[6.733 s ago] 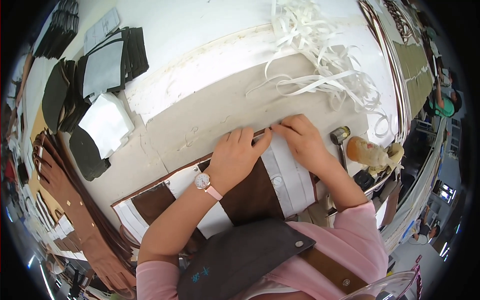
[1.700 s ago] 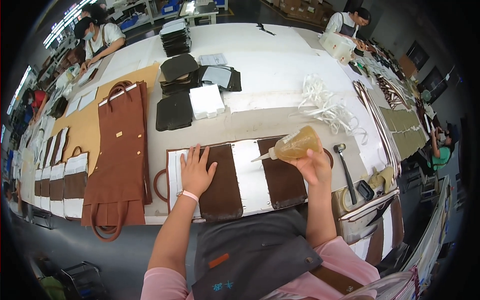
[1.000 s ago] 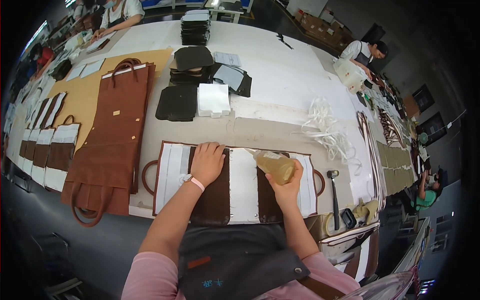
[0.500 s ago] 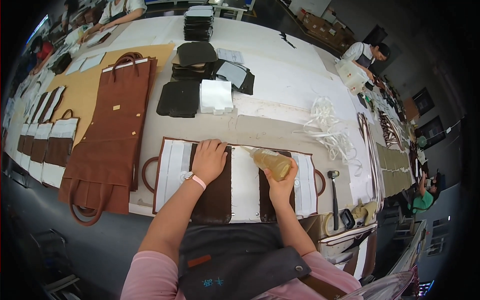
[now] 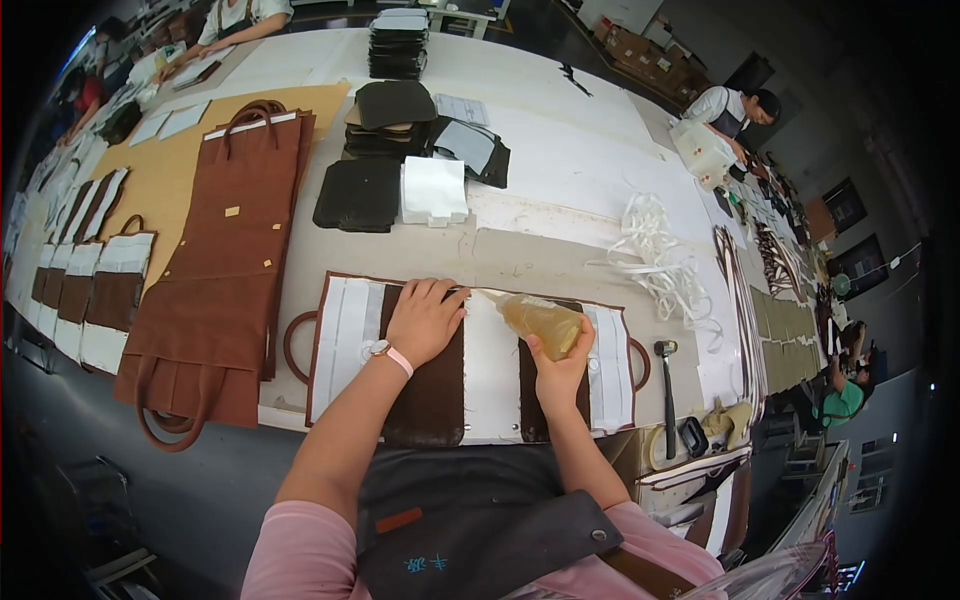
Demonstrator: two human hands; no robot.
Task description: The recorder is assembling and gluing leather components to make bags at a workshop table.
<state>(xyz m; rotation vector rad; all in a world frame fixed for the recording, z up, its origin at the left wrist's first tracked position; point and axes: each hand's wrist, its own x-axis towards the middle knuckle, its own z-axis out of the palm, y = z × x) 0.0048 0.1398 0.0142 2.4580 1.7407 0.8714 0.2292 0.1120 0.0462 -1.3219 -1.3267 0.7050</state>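
Note:
In front of me an unfolded bag piece (image 5: pixel 490 395) lies flat, with white lining, dark brown panels and a reddish-brown loop handle at either end. My left hand (image 5: pixel 428 318) rests on its left dark panel near the far edge, fingers stretched out and holding nothing. My right hand (image 5: pixel 566 368) grips an amber squeeze bottle (image 5: pixel 543 325), tilted so that its pointed nozzle meets or nearly meets the far edge of the white middle strip. Whether anything flows from the tip is too small to tell.
Reddish-brown bags (image 5: pixel 235 240) lie on the left. Stacked dark pieces (image 5: pixel 357 195) and a white stack (image 5: pixel 434 190) sit beyond my hands. White ribbon (image 5: pixel 655 250) lies tangled at right, above a hammer (image 5: pixel 668 395). A co-worker (image 5: pixel 735 110) stands at the far right.
The bottle has turned slightly in my right hand and its nozzle sits a little further left along the edge. My left fingers have shifted slightly right, toward the nozzle.

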